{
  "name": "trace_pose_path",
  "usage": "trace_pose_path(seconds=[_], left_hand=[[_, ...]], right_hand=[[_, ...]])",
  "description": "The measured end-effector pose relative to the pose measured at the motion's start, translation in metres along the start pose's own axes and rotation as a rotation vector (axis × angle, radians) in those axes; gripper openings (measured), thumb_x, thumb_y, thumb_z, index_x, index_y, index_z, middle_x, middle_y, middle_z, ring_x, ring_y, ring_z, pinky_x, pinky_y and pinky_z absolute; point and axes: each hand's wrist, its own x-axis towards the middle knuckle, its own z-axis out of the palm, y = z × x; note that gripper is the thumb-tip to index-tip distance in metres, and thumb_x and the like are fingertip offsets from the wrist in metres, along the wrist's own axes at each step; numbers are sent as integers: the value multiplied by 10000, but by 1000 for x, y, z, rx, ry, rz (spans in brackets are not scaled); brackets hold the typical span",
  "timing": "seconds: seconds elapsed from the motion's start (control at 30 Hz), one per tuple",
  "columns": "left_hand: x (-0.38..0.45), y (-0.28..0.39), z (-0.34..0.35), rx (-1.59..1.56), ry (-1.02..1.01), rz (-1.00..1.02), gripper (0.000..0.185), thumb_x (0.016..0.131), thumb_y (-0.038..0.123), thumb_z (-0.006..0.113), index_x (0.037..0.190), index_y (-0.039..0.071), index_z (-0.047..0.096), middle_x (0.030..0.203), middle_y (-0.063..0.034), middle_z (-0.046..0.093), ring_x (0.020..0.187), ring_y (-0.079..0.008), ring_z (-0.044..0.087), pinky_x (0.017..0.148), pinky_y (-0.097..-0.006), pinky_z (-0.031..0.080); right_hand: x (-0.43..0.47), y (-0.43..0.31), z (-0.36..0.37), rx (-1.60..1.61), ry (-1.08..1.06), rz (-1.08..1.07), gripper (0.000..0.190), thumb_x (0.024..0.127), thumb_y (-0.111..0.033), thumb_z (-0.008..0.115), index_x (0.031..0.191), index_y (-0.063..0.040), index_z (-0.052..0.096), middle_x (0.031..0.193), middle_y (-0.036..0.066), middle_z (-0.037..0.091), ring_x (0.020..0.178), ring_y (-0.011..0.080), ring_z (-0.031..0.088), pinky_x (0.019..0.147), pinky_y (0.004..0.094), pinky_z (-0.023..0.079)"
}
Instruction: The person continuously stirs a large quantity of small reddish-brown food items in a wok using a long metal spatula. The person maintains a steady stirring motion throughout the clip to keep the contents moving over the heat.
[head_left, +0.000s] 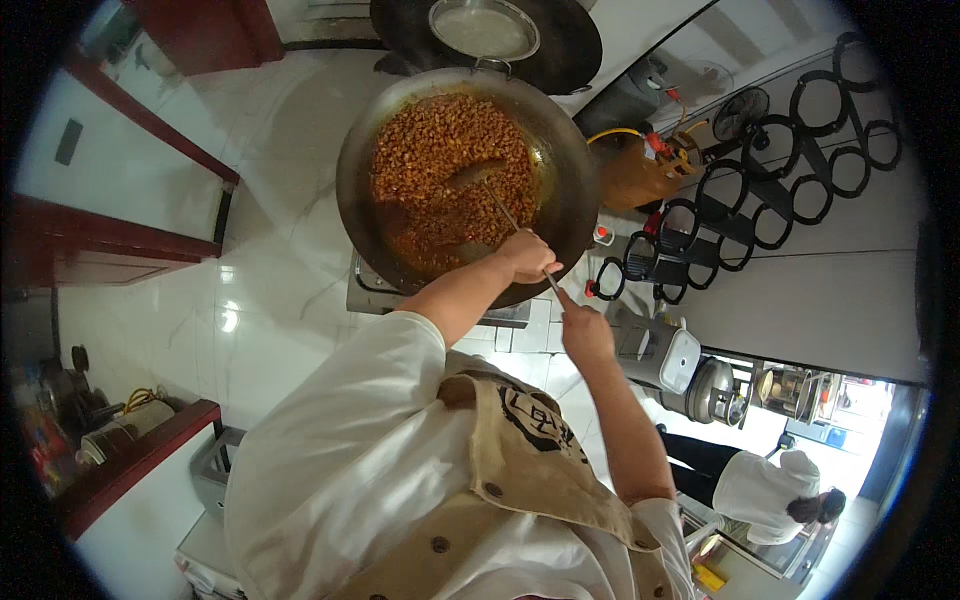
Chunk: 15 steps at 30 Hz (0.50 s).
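A large metal wok (574, 187) holds reddish-brown, oily food in small pieces (442, 142). My left hand (529, 256) grips the shaft of a long-handled metal ladle or spatula (502, 204) above the wok's near right part. My right hand (587, 330) closes around the lower end of that handle, outside the rim. The tool's head rests amid the food, partly buried in it. Beneath the wok shows part of a metal stove (375, 300).
Beyond the wok lies a second dark wok (570, 37) with a round metal pan (484, 30). Gas cylinders (637, 176), a small fan (741, 112) and a black ring rack (724, 187) stand on the right. Another person (765, 487) works at the lower right.
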Motion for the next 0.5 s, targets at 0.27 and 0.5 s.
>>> trace_pose_path(seconds=[0.27,0.5], left_hand=[[-36,96,-13,-208,78,-129,522,1018,448,519,698,71,687,702,-164,676,696,-371,682,662,-535,521],[-58,8,-30,41,-106,-109,553,1022,477,476,742,83,745,766,-162,718,760,-386,704,751,-526,561]], right_hand=[[-44,21,-109,226,-297,-53,435,940,-130,608,1375,-134,621,992,225,722,935,387,711,825,475,557],[1,-12,-17,483,-104,-61,459,919,-106,633,1376,-151,634,858,224,677,729,299,662,715,401,518]])
